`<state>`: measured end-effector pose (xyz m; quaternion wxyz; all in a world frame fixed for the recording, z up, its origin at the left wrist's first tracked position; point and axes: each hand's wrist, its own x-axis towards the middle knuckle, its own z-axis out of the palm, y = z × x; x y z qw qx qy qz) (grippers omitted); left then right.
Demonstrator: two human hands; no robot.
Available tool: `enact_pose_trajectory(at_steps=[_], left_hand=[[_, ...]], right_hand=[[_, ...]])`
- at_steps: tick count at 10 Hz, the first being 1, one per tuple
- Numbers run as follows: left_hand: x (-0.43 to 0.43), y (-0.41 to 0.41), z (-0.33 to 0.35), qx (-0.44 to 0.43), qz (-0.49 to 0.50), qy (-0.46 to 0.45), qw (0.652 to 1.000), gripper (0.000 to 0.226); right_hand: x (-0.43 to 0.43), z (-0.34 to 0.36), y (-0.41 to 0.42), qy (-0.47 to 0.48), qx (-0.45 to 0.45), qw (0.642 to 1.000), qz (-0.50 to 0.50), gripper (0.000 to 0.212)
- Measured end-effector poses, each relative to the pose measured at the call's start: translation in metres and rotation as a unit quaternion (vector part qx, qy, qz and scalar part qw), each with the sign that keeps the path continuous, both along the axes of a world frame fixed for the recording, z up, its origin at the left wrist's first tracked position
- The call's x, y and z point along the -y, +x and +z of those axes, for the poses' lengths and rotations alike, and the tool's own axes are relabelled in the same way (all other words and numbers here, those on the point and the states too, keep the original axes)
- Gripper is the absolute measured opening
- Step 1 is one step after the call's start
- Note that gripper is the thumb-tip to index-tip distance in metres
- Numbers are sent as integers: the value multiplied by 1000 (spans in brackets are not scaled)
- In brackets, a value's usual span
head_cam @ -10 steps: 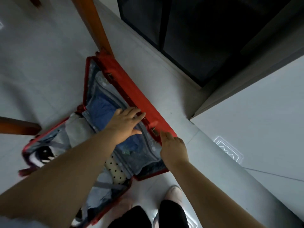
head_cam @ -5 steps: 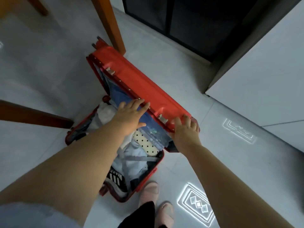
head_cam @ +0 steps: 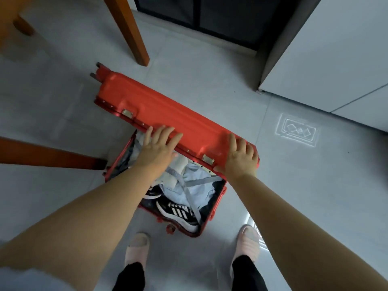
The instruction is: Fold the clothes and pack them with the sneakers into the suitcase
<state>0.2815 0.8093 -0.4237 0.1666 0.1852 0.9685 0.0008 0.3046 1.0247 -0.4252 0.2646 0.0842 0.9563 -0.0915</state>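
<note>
Red hard-shell suitcase (head_cam: 212,206) lies on the floor just in front of the person's feet, centre of view. Its lid (head_cam: 168,110) is tilted over the far half of the base, partly open, with two metal latches (head_cam: 208,159) on its near rim and wheels at the far-left end.

Left hand (head_cam: 156,150): fingers straight and spread, lying flat on the lid's near edge. Right hand (head_cam: 241,158): at the lid's right corner, fingers laid over the outer face and thumb under the rim, so it holds the edge.

Inside the base are pale blue and white clothes (head_cam: 199,190) under crossed grey straps (head_cam: 201,181). A black sneaker with white stripes (head_cam: 178,213) is packed at the near end (a second shows only in part, to its left).

The floor (head_cam: 210,70) is of pale grey tiles. An orange-brown wooden leg (head_cam: 128,28) stands just beyond the suitcase and another (head_cam: 48,155) comes in from the left. A white cabinet (head_cam: 336,49) stands far right, with a dark glass door (head_cam: 210,13) at the far edge. A bright patterned patch of light (head_cam: 298,130) falls on the tiles to the right. The person wears pink slippers (head_cam: 137,248).
</note>
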Motion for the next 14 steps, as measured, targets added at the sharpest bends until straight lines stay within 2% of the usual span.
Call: enact_pose_trajectory(at_steps=[1,2,3,4,5,6,7,8,9,10,11,12,13,14], left_hand=[[45,-17,-7,-83,-22,29,996,75],[85,-26,-12,-24,-19,-29,999,90],[117,-26,-35,46,-42,-77,995,101],[145,-4,-75,94,-59,-96,989,105],[172,41,-118,59,-91,-90,990,108],[198,84,-174,-23,-113,-43,992,116],[216,113,-230,-118,-122,-13,985,113],[224,136,-272,-164,-114,10,980,114],[230,150,-307,-181,-104,18,978,114],[234,157,-324,-196,-109,22,974,115],[238,159,-332,-169,-116,-12,979,120],[222,165,-310,-78,-66,-49,994,111],[199,158,-262,105,9,-117,987,94],[189,162,-209,197,-29,-132,971,82]], right_hand=[[24,-6,19,65,11,998,5,124],[54,-19,46,112,43,992,29,129],[80,-44,77,105,74,992,15,138],[99,-84,123,84,-3,996,19,133],[117,-137,172,67,-124,990,10,115],[131,-184,207,62,-189,980,11,104],[139,-223,233,51,-210,976,10,102],[140,-258,248,52,-238,970,16,93],[139,-288,258,58,-257,964,36,76],[139,-306,266,66,-271,960,37,75],[150,-308,268,79,-263,961,16,87],[166,-289,261,75,-137,987,-28,108],[164,-246,241,32,76,996,-26,105],[161,-189,228,-1,167,985,31,83]])
